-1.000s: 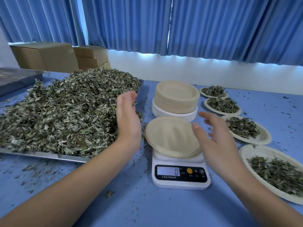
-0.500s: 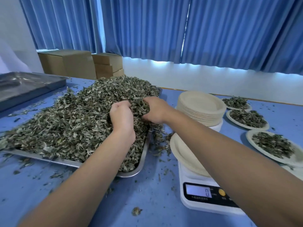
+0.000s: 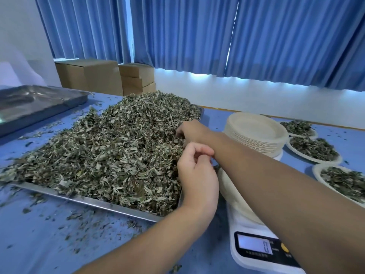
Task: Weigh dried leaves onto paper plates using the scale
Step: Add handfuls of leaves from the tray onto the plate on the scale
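The dried grey-green leaves (image 3: 110, 155) lie in a loose heap on a shallow steel tray (image 3: 118, 209), and both sets of fingers are at the heap's near right flank. The right hand (image 3: 190, 131) reaches across above the left forearm. Its fingers (image 3: 182, 129) curl down into the leaves with the tips buried, and it looks to be gathering a clump. The left hand (image 3: 197, 175) sits just nearer the person, back to the camera, its fingers (image 3: 199, 150) loosely bent toward the thumb at the heap's edge. I cannot tell whether they hold anything. Two hands probably serve to cup a crumbly load that one alone would shed (scraps already litter the blue desk (image 3: 49, 244)).

Just right of the fingers, under the right forearm, a round beige paper plate (image 3: 229, 186) rests on the white digital kitchen scale (image 3: 256, 242). No leaves show on its visible part and the display reads zero. It sits close, so the carry is short. Beyond the fingers to the right stands a stack of matching paper plates (image 3: 256, 131), and further right are plates heaped with leaves (image 3: 317, 172). Far left of the fingers lies a second steel tray (image 3: 33, 103), with brown cardboard boxes (image 3: 88, 78) and blue pleated curtains (image 3: 197, 36) behind.
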Demonstrator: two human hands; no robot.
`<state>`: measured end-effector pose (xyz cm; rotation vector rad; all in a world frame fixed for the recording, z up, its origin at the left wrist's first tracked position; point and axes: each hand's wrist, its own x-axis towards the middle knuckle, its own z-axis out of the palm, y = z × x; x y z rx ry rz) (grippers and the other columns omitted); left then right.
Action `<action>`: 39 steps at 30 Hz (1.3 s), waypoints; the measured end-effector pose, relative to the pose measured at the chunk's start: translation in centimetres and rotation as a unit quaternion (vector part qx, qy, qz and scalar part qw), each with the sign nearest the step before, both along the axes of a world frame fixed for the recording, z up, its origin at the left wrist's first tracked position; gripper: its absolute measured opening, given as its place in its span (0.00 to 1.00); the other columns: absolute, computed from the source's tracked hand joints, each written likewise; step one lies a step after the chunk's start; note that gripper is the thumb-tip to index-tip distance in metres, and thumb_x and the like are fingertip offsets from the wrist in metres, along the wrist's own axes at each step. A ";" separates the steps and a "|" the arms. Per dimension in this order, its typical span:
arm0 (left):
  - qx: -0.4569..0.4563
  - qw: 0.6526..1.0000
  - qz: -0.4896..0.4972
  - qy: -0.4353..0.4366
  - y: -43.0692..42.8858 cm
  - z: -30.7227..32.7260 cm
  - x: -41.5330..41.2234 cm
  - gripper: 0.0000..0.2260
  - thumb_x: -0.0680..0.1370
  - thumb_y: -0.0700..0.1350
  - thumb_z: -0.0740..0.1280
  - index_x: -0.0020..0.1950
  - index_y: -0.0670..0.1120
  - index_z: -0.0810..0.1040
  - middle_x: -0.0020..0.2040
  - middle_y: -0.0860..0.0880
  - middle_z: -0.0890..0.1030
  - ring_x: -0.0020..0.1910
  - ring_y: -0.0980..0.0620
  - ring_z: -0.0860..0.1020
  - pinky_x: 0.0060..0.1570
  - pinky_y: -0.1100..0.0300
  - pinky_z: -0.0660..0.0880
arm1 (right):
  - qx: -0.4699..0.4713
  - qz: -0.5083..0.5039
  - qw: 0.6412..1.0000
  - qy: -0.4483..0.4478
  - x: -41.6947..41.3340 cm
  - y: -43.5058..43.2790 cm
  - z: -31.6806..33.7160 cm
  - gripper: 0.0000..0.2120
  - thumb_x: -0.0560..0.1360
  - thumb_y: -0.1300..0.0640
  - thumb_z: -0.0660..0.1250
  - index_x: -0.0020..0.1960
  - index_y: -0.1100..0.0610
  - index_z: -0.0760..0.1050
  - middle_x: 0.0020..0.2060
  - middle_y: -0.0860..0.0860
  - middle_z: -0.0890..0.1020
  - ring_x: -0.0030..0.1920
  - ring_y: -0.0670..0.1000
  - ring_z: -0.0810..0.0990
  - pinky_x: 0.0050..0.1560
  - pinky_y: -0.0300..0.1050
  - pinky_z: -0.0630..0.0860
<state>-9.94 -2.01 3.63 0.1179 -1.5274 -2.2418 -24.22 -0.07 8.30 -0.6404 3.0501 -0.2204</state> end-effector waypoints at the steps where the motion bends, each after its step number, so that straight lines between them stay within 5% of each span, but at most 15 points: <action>1: 0.009 1.000 0.011 -0.010 0.2 -0.4 0.0 0.16 0.73 0.26 0.57 0.37 0.45 0.74 0.35 0.48 0.76 0.35 0.54 0.71 0.37 0.60 0.67 | -0.015 -0.009 1.000 -0.001 0.1 0.1 0.1 0.13 0.81 0.63 0.64 0.40 0.51 0.72 0.42 0.53 0.76 0.41 0.50 0.71 0.36 0.36 0.66; 5: 0.006 0.999 0.013 -0.031 1.0 -1.8 0.6 0.12 0.77 0.29 0.58 0.46 0.44 0.76 0.44 0.47 0.79 0.43 0.53 0.76 0.48 0.58 0.72 | -0.016 0.023 1.000 0.005 0.6 0.5 0.1 0.13 0.78 0.64 0.67 0.61 0.57 0.82 0.57 0.56 0.83 0.48 0.50 0.73 0.48 0.39 0.69; 8: -0.003 1.000 0.006 -0.016 1.6 -2.3 0.9 0.09 0.81 0.34 0.60 0.53 0.46 0.76 0.51 0.48 0.81 0.52 0.54 0.79 0.55 0.59 0.74 | -0.040 0.029 0.999 0.008 0.7 0.7 0.2 0.13 0.76 0.64 0.69 0.60 0.57 0.83 0.56 0.56 0.83 0.48 0.50 0.75 0.49 0.39 0.71; 13: -0.002 0.999 -0.018 -0.032 1.6 -2.4 0.8 0.06 0.84 0.43 0.59 0.54 0.50 0.76 0.51 0.56 0.80 0.48 0.65 0.76 0.51 0.65 0.70 | -0.093 0.014 0.995 0.017 0.7 0.8 1.1 0.12 0.74 0.62 0.72 0.58 0.56 0.84 0.55 0.55 0.84 0.58 0.55 0.82 0.54 0.42 0.75; 17: 0.003 0.999 -0.035 -0.039 1.5 -2.0 0.7 0.10 0.86 0.47 0.56 0.56 0.49 0.76 0.53 0.54 0.80 0.52 0.62 0.76 0.55 0.63 0.72 | -0.129 0.007 0.991 0.027 0.6 1.1 1.5 0.13 0.73 0.61 0.72 0.58 0.56 0.84 0.54 0.54 0.85 0.57 0.54 0.82 0.55 0.42 0.76; 20: 0.013 0.997 -0.056 -0.051 1.1 -1.7 0.3 0.13 0.86 0.49 0.54 0.61 0.53 0.77 0.55 0.62 0.79 0.53 0.73 0.75 0.53 0.74 0.69 | -0.181 0.007 0.983 0.042 0.5 1.3 1.7 0.13 0.73 0.62 0.72 0.57 0.57 0.84 0.53 0.55 0.85 0.57 0.55 0.82 0.54 0.43 0.76; 26: 0.027 0.989 -0.109 -0.091 0.9 -2.0 0.0 0.14 0.87 0.52 0.53 0.65 0.55 0.75 0.65 0.59 0.77 0.68 0.61 0.72 0.73 0.59 0.64 | -0.241 -0.004 0.967 0.081 1.3 2.9 2.8 0.13 0.70 0.62 0.77 0.55 0.54 0.86 0.44 0.48 0.85 0.47 0.49 0.80 0.46 0.35 0.74; 28: 0.022 0.988 -0.119 -0.099 1.0 -2.3 -0.1 0.13 0.86 0.54 0.52 0.63 0.56 0.75 0.66 0.59 0.76 0.69 0.61 0.71 0.73 0.59 0.63 | -0.269 -0.018 0.957 0.105 2.3 4.2 3.4 0.15 0.69 0.63 0.79 0.54 0.54 0.87 0.38 0.45 0.82 0.42 0.45 0.77 0.40 0.30 0.69; 34: 0.008 0.985 -0.130 -0.110 1.1 -2.8 -0.3 0.18 0.86 0.56 0.52 0.67 0.54 0.76 0.66 0.57 0.76 0.68 0.60 0.72 0.65 0.62 0.63 | -0.297 -0.052 0.946 0.116 7.1 11.3 5.0 0.14 0.68 0.65 0.77 0.52 0.53 0.87 0.38 0.46 0.84 0.40 0.45 0.78 0.46 0.38 0.74; 39: -0.011 0.987 -0.118 -0.111 1.3 -2.9 -0.5 0.21 0.86 0.55 0.51 0.70 0.48 0.76 0.66 0.56 0.77 0.65 0.61 0.73 0.67 0.61 0.63 | -0.277 -0.079 0.957 0.037 11.5 15.9 2.8 0.12 0.67 0.61 0.82 0.49 0.54 0.86 0.41 0.48 0.86 0.39 0.44 0.79 0.40 0.29 0.73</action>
